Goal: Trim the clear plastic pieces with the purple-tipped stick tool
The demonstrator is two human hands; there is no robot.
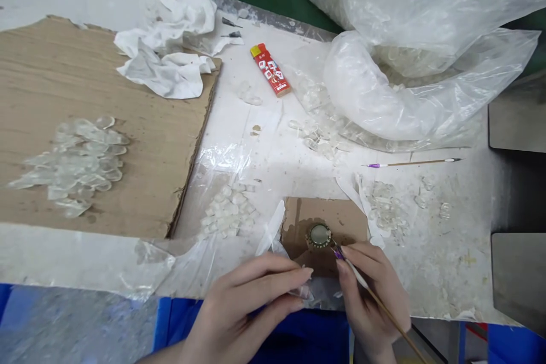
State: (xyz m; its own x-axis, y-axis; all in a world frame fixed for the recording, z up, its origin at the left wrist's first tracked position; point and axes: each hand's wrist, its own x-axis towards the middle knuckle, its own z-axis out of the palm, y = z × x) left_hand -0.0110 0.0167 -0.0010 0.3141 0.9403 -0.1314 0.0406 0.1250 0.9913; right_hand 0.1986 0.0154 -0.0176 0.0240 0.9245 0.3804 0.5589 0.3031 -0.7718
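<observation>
My right hand (377, 290) grips a thin paintbrush (362, 280) with a purple ferrule and a wooden handle. Its tip reaches the rim of an upturned bottle cap (319, 235) with whitish-grey contents. The cap rests on a small, stained piece of cardboard (354, 216). Just left of the brush, my left hand (251, 301) pinches a small clear piece (302, 291) between thumb and fingers; its exact shape is partly hidden. A pile of small frosted pieces (229, 210) lies beyond my left hand, and loose clear pieces (386, 205) lie beyond my right.
Clear teardrop-like pieces (85, 159) are spread on a large cardboard sheet (149, 182) at the left. Crumpled white tissue (170, 68) lies on its corner. Farther back are a red lighter (271, 71) and open plastic bags (384, 102). A second brush (413, 162) lies at the right.
</observation>
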